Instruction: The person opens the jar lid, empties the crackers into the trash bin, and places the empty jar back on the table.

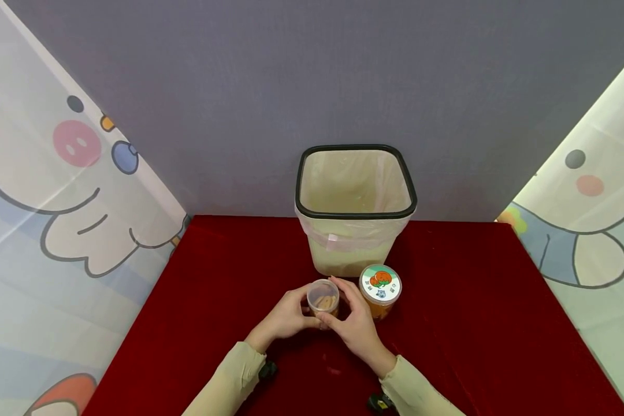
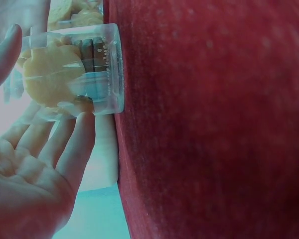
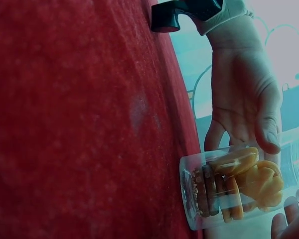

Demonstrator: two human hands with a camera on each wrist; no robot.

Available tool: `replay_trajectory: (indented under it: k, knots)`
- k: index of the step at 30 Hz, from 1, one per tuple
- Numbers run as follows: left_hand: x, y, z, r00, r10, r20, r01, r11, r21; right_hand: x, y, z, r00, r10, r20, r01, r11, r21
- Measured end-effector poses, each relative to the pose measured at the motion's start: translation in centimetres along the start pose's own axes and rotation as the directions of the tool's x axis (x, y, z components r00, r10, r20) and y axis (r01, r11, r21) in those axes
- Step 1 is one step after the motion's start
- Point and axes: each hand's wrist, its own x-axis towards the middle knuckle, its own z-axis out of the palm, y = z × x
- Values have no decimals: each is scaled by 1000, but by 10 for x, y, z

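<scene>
A small clear plastic jar (image 1: 323,299) of cookies stands on the red cloth between the two hands. Tan, rounded cookies (image 2: 52,74) and darker pieces show through its wall. My left hand (image 1: 289,315) holds it from the left, with the thumb (image 3: 268,132) against the near side. From the right, my right hand (image 1: 356,323) grips the upper part, fingers at the rim and thumb in front. Whether a see-through lid covers the top, I cannot tell. Just right of the right hand sits a bigger jar (image 1: 380,285) with a printed white-and-green lid and orange-brown contents.
A cream wastebasket (image 1: 343,257) with a black rim and a liner bag stands behind both jars, against the grey wall (image 1: 229,115). Red cloth (image 1: 473,306) covers the table. Cartoon-printed sheets (image 1: 31,231) hang at both sides.
</scene>
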Motion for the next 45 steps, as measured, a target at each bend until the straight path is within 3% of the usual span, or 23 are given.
replay_trajectory:
  k: [9,29,37,42,45]
  knots:
    - [0,-1,-1,1000,-4,7,4,1000,2,2,-1,-1,1000,10,0,-10,998,-60]
    - [0,-1,2,1000,-9,-6,9,999,-35,11,-8,-4,994,-79,72,89,984,-153]
    - [0,-1,3,1000,-26,-7,26,1000,-10,11,-11,-3,994,-91,59,99,982,-161]
    - [-4,21,-2,1000,-9,3,9,1000,-29,11,-10,-3,995,-86,52,92,987,-133]
    - [-3,19,-3,1000,16,10,-16,1000,-24,12,-10,-3,994,-93,52,99,988,-119]
